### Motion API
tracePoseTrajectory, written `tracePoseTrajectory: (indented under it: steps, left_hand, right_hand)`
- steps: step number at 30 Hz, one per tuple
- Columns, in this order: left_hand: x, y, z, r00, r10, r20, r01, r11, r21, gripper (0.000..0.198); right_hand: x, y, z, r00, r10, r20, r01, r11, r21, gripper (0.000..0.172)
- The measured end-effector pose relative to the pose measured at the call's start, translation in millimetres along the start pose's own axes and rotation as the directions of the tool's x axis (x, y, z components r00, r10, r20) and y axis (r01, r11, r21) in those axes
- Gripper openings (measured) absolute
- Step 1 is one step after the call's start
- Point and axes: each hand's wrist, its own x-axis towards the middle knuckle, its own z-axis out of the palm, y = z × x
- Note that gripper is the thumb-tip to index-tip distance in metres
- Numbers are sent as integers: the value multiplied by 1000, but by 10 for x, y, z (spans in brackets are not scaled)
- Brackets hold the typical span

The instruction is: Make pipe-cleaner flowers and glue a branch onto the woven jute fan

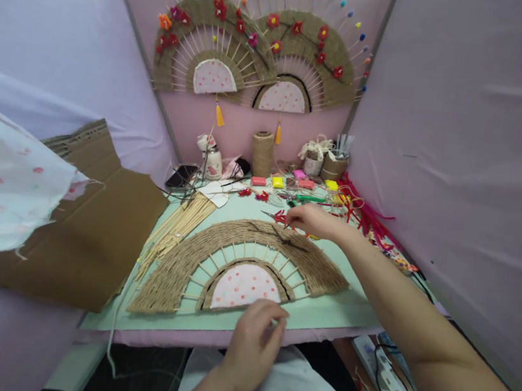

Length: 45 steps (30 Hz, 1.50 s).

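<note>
A: Any readable labels or brands?
B: None legible. Any print on the small coloured blocks [277, 182] at the back of the pale green bench [337, 308] is too small to read.
A: Where's the workpiece?
B: The half-round fan of wound jute twine on wooden sticks [185, 256], with a pink-dotted fabric centre, lies flat mid-bench, arc away from the person.
A: Right hand?
B: The right hand [313, 220] is at the fan's top rim, right of centre, fingertips drawn together at a small red flower [280, 218]. Can't tell whether it's actually gripped. A dark twig [284, 237] lies on the jute just below.
A: Left hand?
B: The left hand [254, 342] is at the front bench edge, just below the fabric centre. Fingers curled in; can't tell whether they hold anything.
A: Surroundings?
B: A loose bundle of thin wooden sticks [180, 223] touches the fan's left side. An upright spool of jute twine [261, 152] stands at the back. Two finished flower-trimmed fans [207, 22] are on the pink wall.
</note>
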Motion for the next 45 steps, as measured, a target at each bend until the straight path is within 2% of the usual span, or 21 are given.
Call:
tracePoseTrajectory:
  steps: [2,4,6,9,13,15,17,21,26,30,33,35,40,45]
  left_hand:
    - [180,13,-164,991,-120,-56,121,992,27,14]
    - [372,10,-285,979,-181,-99,187,981,54,14]
    - [535,-3,-341,964,-251,-91,255,966,34,17]
    - [669,-37,-335,937,-344,-59,342,939,-43,16]
    - [641,-115,-276,922,-386,-25,381,918,-109,22]
    - [588,-158,-246,918,-397,-6,388,901,-195,29]
    - [539,-190,-214,907,-419,-41,388,869,-308,30]
    - [470,-206,-161,885,-440,-154,351,845,-403,16]
    - [395,-228,-117,877,-440,-193,356,865,-354,19]
    - [345,-245,-117,880,-407,-244,341,900,-273,20]
    - [307,-207,-134,874,-329,-358,297,944,-142,22]
    - [279,-169,-137,879,-264,-398,267,962,-49,20]
    - [227,-122,-100,921,-188,-342,200,980,1,18]
    - [201,-127,-101,941,-158,-300,166,986,3,17]
  right_hand:
    - [-178,-244,38,996,-85,-13,86,987,139,17]
    - [-323,-487,105,991,-132,-26,134,962,236,17]
    - [-419,-682,177,988,-149,-32,152,956,251,17]
    - [-489,-844,259,992,-115,-49,123,964,234,17]
    - [-560,-901,382,997,-40,-62,60,931,360,13]
    - [-611,-922,494,993,45,-106,7,895,446,12]
    - [-669,-957,633,972,147,-181,-40,870,492,10]
    - [-766,-1054,863,922,237,-308,-85,897,434,4]
    - [-817,-1138,939,902,211,-376,-81,939,333,9]
    - [-768,-1077,900,918,117,-378,-49,981,186,14]
    - [-605,-896,801,910,75,-408,-44,995,85,12]
    - [-427,-726,718,905,78,-418,-69,997,37,12]
    - [72,-378,633,959,55,-278,-80,994,-80,12]
    - [318,-292,749,982,51,-181,-85,978,-188,12]
